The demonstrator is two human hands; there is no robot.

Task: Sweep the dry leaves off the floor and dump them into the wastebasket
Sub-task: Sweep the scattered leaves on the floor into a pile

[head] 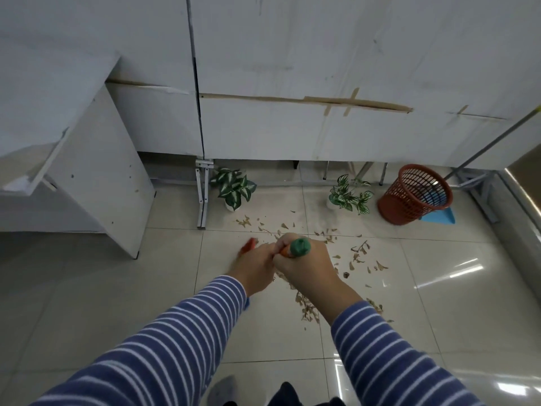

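Note:
Both my hands grip a broom handle, orange with a green cap, seen end-on. My right hand holds it just under the cap and my left hand holds it lower, to the left. A blurred red bit of the broom head shows beyond my left hand. Dry brown leaves lie scattered over the beige floor tiles around and beyond my hands. The red mesh wastebasket stands upright at the back right. Beside it a blue dustpan rests on the floor, its long grey handle leaning up to the right.
Two potted plants with green-and-white leaves, one potted plant left and the other potted plant right, stand by the white wall panels. A white cabinet stands at the left. A metal frame leg reaches the floor beside the left plant.

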